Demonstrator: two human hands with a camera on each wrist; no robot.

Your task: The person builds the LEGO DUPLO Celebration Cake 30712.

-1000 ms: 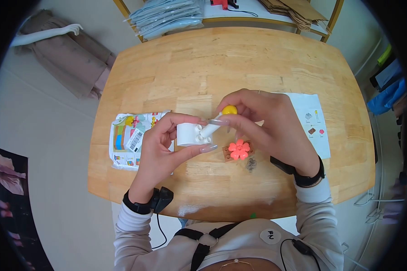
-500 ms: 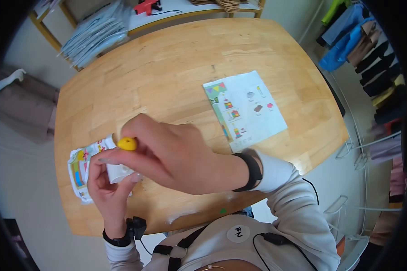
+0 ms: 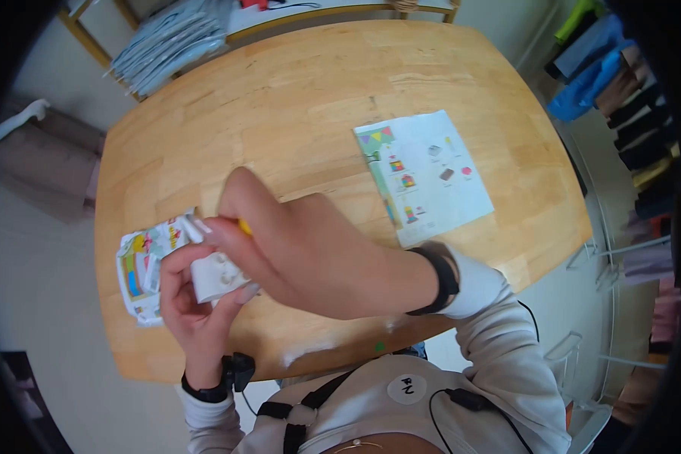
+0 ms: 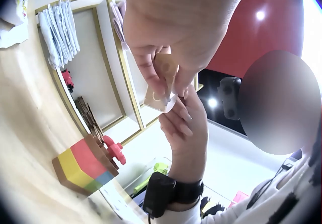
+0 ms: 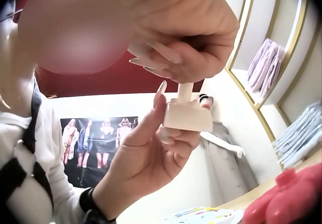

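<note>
My left hand [image 3: 189, 299] grips a white toy building block [image 3: 216, 277] by its sides, studs showing on top. Above it, my right hand [image 3: 314, 250] pinches a white candle-like stick [image 5: 185, 91] with a yellow tip [image 3: 244, 226], mostly covered by the fingers. The right wrist view has the stick upright, its lower end at the top of the block. A coral-pink flower piece [image 4: 115, 150] tops a stack of coloured blocks [image 4: 83, 164] on the table. In the head view the right hand and forearm hide that stack.
A printed instruction sheet [image 3: 431, 178] lies on the wooden table [image 3: 280, 113], right of the hands. A colourful plastic packet [image 3: 136, 276] lies by the left hand. Behind the table, a shelf holds bagged folded clothes [image 3: 170, 49]; clothes [image 3: 628, 98] hang at the right.
The head view has turned, shifting the table. My right hand has moved over the block, and the stick, tilted before, now stands upright. The flower piece is hidden behind my right arm.
</note>
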